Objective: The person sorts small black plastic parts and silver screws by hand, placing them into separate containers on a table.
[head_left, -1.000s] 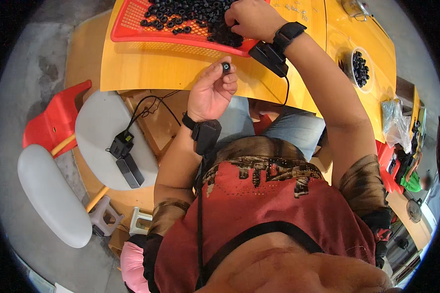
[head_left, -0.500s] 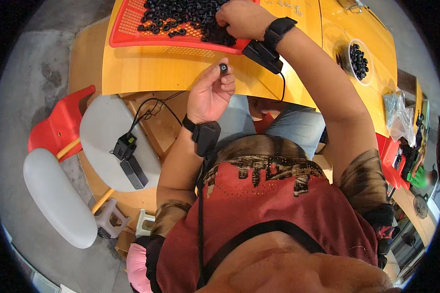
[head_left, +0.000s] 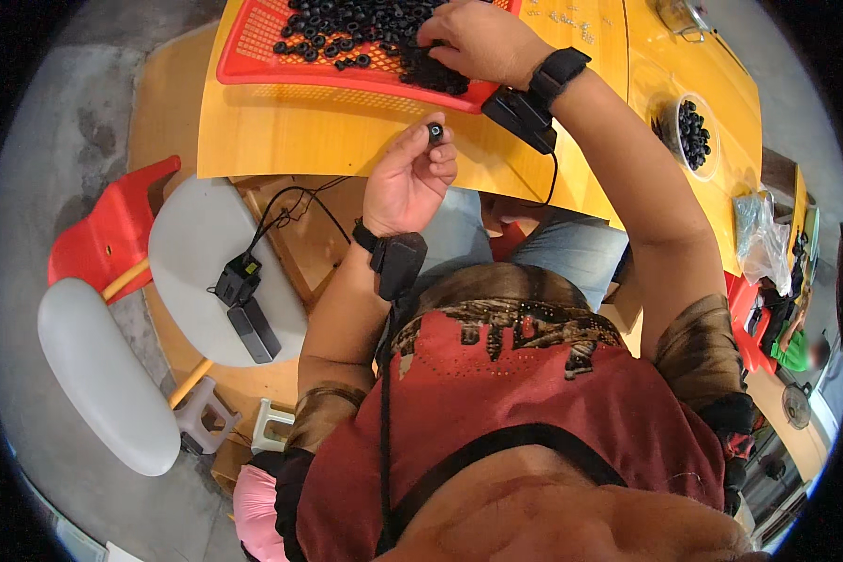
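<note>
My left hand [head_left: 410,178] is closed, palm up, just in front of the table's near edge. Between its thumb and fingers is a small black cylindrical piece [head_left: 435,133] with a pale, metal-looking centre. My right hand [head_left: 489,42] reaches over the right part of a red plastic basket [head_left: 239,67]. Its fingers curl down at a heap of small black ring-like parts [head_left: 347,28]. Below those fingertips lies a dark clump of thin black pieces [head_left: 436,73]. What the right fingertips hold, if anything, is too dark to make out.
On the yellow table [head_left: 281,122], a clear round tub [head_left: 709,169] of black parts stands to the right. Small silvery pieces [head_left: 571,21] lie beyond my right hand. A plastic bag [head_left: 766,239] is at the right edge. A grey chair [head_left: 187,244] with black devices stands left.
The view has shifted slightly. My right hand has moved a little to the right over the heap, its fingers a bit more spread. My left hand still holds the black piece.
</note>
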Tool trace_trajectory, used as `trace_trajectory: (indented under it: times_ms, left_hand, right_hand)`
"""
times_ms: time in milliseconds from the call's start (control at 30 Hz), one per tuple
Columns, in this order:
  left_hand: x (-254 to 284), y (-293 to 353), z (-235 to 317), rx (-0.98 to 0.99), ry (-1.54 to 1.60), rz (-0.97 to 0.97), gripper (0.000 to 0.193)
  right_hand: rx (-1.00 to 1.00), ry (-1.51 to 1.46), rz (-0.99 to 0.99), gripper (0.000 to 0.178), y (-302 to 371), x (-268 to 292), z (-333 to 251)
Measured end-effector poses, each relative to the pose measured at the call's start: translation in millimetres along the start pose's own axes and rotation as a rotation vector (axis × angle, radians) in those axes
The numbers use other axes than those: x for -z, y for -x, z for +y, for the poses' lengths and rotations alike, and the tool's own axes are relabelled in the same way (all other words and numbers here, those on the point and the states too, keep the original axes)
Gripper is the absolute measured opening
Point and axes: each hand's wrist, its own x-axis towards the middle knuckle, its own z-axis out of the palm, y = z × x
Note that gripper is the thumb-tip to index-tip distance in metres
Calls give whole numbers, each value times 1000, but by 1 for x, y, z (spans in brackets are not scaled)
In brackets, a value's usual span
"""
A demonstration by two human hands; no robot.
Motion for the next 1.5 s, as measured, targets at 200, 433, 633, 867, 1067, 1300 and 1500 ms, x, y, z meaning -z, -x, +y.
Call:
trace_trajectory:
  times_ms: [200, 433, 633, 867, 1067, 1300, 1500]
  left_hand:
    - [-5, 1, -3, -13, 0, 5, 25]
    - [1, 0, 1, 8, 29, -34, 23]
    - [3, -1, -1, 5, 20, -36, 23]
    - [2, 1, -1, 2, 6, -56, 24]
    - [-1, 1, -3, 16, -35, -69, 25]
    - [-4, -2, -18, 112, -107, -48, 24]
    - [-2, -4, -40, 249, -202, 2, 23]
  right_hand:
    - [211, 196, 207, 19, 7, -7, -5]
    - [18, -23, -52, 14, -7, -5, -1]
    - [-56, -55, -133, 13, -11, -3, -1]
    - [-124, -157, 29, 15, -2, -2, 3]
    - [-129, -1296, 241, 5, 52, 0, 18]
    - [-368, -1405, 305, 12, 172, -34, -3]
    - [-451, -1492, 190, 13, 222, -80, -52]
